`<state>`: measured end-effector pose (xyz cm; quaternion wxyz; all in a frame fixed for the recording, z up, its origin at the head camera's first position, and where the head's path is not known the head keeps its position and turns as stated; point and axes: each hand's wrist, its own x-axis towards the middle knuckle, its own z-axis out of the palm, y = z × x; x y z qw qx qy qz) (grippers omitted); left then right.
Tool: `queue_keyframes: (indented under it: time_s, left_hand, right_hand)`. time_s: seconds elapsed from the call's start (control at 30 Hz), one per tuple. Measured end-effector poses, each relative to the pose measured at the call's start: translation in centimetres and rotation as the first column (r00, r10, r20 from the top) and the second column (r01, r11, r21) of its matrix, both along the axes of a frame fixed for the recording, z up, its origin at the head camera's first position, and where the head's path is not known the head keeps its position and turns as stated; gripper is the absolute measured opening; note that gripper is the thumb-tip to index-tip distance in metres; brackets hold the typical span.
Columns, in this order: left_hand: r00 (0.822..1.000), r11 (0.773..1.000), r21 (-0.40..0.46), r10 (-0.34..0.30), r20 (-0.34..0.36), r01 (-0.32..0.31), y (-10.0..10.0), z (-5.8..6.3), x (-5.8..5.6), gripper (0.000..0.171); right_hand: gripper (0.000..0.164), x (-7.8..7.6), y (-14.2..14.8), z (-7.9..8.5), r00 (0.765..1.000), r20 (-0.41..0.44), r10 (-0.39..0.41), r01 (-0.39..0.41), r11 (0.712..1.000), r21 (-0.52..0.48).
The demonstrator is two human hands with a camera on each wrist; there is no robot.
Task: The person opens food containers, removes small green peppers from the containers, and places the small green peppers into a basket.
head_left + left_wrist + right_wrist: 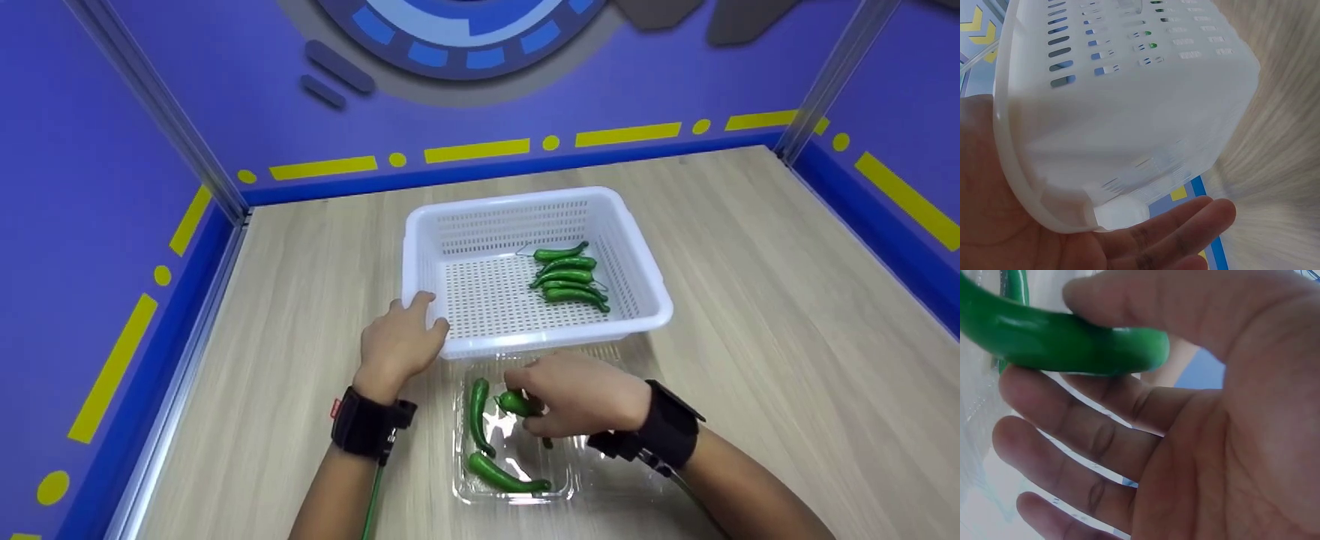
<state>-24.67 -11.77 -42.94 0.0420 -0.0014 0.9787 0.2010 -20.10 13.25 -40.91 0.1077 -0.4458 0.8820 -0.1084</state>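
My left hand [401,341] grips the near left corner of a white plastic basket [517,346]. In the left wrist view some fingers [1185,225] lie outside the basket wall [1106,118]. My right hand [581,394] is over a clear plastic container [517,442], pinching a green chili pepper [1072,343] between thumb and fingers. In the container lie two curved green chili peppers, one along the left side [478,416] and one along the near side [506,476]. A small dark green tip [547,443] shows below the right hand; the rest is hidden.
Several green chili peppers [568,276] lie in a row at the right side inside the basket. Basket and container stand close together on a light wooden table [757,315]. Blue panels [480,105] with yellow marks wall the table at the back and sides.
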Motion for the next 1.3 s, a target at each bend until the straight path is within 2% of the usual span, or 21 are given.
queue_keyframes:
  time_s: [0.2,0.5,0.6,0.77,1.03,1.17,1.3]
  left_hand:
    - [1.0,1.0,0.007,0.003,-0.006,-0.003,0.0,-0.1,-0.1,0.059]
    - [1.0,1.0,-0.016,-0.01,-0.022,0.01,0.1,-0.2,0.0,0.057]
    - [1.0,1.0,-0.017,-0.008,-0.017,0.007,0.1,-0.1,0.1,0.057]
    - [1.0,1.0,-0.014,-0.005,-0.011,0.005,0.0,-0.1,0.0,0.058]
    - [1.0,1.0,-0.007,0.003,-0.008,-0.003,-0.2,-0.3,0.2,0.059]
    - [1.0,1.0,-0.015,0.009,-0.006,-0.009,-0.2,-0.1,0.2,0.058]
    - [1.0,1.0,-0.006,-0.008,-0.006,0.008,-0.1,-0.2,0.1,0.059]
  right_hand:
    - [0.022,0.0,0.3,0.6,0.999,-0.033,0.036,-0.037,0.999,-0.033]
    - [0.013,0.1,1.5,2.2,0.998,0.049,0.036,-0.03,0.991,-0.13]
    - [0.013,-0.2,2.2,3.0,0.998,0.067,0.01,0.002,0.983,-0.182]
    - [0.015,-0.9,3.3,3.8,0.999,0.038,-0.03,0.039,0.965,-0.26]
    - [0.018,-1.5,3.9,4.3,0.995,-0.023,-0.096,0.085,0.95,-0.301]
    - [0.019,-2.1,4.2,4.4,0.984,-0.077,-0.162,0.129,0.938,-0.322]
    - [0.02,-2.7,4.9,4.5,0.963,-0.114,-0.244,0.188,0.912,-0.364]
